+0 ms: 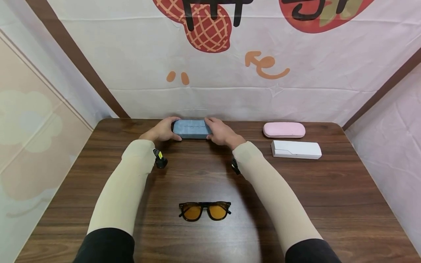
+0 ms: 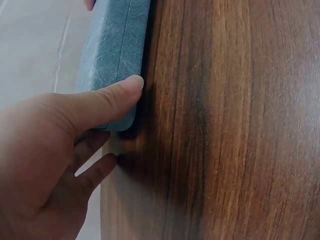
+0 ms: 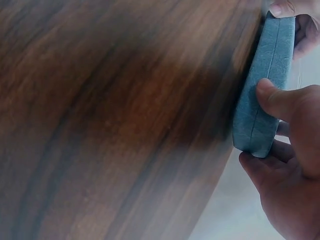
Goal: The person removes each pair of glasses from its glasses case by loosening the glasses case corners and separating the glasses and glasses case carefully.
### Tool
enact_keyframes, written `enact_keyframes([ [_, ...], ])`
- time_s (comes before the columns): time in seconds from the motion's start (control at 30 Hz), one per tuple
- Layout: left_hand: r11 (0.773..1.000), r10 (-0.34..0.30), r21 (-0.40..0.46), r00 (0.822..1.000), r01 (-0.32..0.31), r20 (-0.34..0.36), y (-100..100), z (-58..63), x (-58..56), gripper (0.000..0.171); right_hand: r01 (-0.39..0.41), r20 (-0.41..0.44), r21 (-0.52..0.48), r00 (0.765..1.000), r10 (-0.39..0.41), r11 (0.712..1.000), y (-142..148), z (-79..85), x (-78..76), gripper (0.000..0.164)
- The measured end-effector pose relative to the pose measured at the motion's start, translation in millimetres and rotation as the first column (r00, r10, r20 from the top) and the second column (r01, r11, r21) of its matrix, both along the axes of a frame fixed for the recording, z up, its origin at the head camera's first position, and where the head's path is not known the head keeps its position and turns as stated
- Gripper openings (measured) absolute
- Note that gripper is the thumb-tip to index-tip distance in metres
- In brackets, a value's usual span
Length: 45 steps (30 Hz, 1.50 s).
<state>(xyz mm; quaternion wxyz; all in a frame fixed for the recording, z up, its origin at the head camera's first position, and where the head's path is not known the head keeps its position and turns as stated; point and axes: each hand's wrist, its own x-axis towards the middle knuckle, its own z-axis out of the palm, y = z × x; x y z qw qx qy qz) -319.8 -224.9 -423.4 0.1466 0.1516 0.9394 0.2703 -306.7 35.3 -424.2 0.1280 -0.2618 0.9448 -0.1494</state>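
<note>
A blue glasses case (image 1: 192, 129) with a dark line of lettering on its lid lies at the table's far edge. My left hand (image 1: 163, 129) grips its left end, thumb along the near side; in the left wrist view that thumb (image 2: 107, 102) presses across the case's seam. At the other end my right hand (image 1: 222, 132) holds the case, its thumb (image 3: 275, 97) on the seam side and the other fingers behind and at the end. The case's lid is closed. Nearer the front lie black-framed sunglasses (image 1: 205, 211) with amber lenses.
A pink glasses case (image 1: 284, 130) lies at the back right, with a white case (image 1: 296, 149) just in front of it. A printed cloth (image 1: 223, 98) hangs directly behind the wooden table (image 1: 329, 204), and more cloth hangs at both sides.
</note>
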Motion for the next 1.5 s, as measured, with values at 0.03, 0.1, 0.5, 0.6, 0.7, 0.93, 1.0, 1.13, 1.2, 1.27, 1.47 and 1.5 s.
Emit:
enact_keyframes([
  [0.03, 1.0, 0.002, -0.002, 1.0, -0.002, 0.001, 0.5, -0.3, 0.2, 0.08, 0.001, 0.003, 0.004, 1.0, -0.001, 1.0, -0.1, -0.2, 0.3, 0.072],
  [0.1, 1.0, 0.007, -0.01, 1.0, -0.006, 0.008, 0.9, -1.8, -0.6, 0.08, 0.001, 0.005, 0.011, 1.0, -0.001, 1.0, -0.4, -0.5, 1.0, 0.071],
  [0.5, 1.0, 0.007, -0.016, 0.999, -0.007, 0.034, 5.0, -2.5, 0.0, 0.081, -0.004, 0.005, 0.001, 1.0, 0.004, 1.0, 3.2, -5.3, 0.5, 0.072],
  [0.6, 1.0, 0.009, -0.001, 0.999, -0.009, 0.04, 5.1, -2.3, 1.1, 0.08, -0.007, 0.0, 0.006, 1.0, 0.007, 1.0, 3.7, -6.0, 0.1, 0.073],
  [0.7, 1.0, 0.007, 0.014, 0.999, -0.008, 0.045, 5.2, -1.5, 2.2, 0.08, -0.009, -0.002, 0.011, 1.0, 0.009, 1.0, 4.0, -5.8, -0.3, 0.073],
  [0.93, 1.0, 0.008, 0.008, 1.0, -0.008, 0.024, 4.9, -3.3, 1.9, 0.08, -0.011, -0.007, 0.032, 1.0, 0.012, 0.999, 4.2, -4.6, -0.6, 0.074],
  [1.0, 1.0, 0.01, 0.01, 1.0, -0.01, 0.02, 4.7, -4.2, 1.9, 0.081, -0.012, -0.004, 0.034, 1.0, 0.012, 0.999, 3.8, -4.3, -0.4, 0.075],
  [1.13, 1.0, 0.004, 0.007, 1.0, -0.004, 0.015, 4.8, -4.4, 2.9, 0.084, -0.011, 0.006, 0.034, 1.0, 0.011, 0.999, 2.5, -3.7, 0.6, 0.077],
  [1.2, 1.0, 0.0, -0.003, 1.0, 0.0, 0.013, 5.4, -4.0, 3.2, 0.087, -0.008, 0.014, 0.033, 1.0, 0.008, 0.999, 2.2, -3.7, 1.3, 0.08],
  [1.27, 1.0, -0.007, -0.013, 1.0, 0.007, 0.012, 6.2, -2.9, 4.3, 0.091, -0.003, 0.022, 0.034, 1.0, 0.002, 0.999, 2.1, -3.9, 1.8, 0.083],
  [1.47, 0.999, -0.014, -0.034, 1.0, 0.014, -0.005, 9.2, 1.8, 8.5, 0.09, -0.017, -0.008, 0.063, 1.0, 0.017, 0.998, 4.3, -0.7, 2.8, 0.086],
  [1.5, 0.999, -0.013, -0.043, 1.0, 0.012, -0.016, 9.3, 3.0, 9.4, 0.088, -0.022, -0.02, 0.071, 1.0, 0.024, 0.997, 5.0, 0.6, 3.0, 0.086],
])
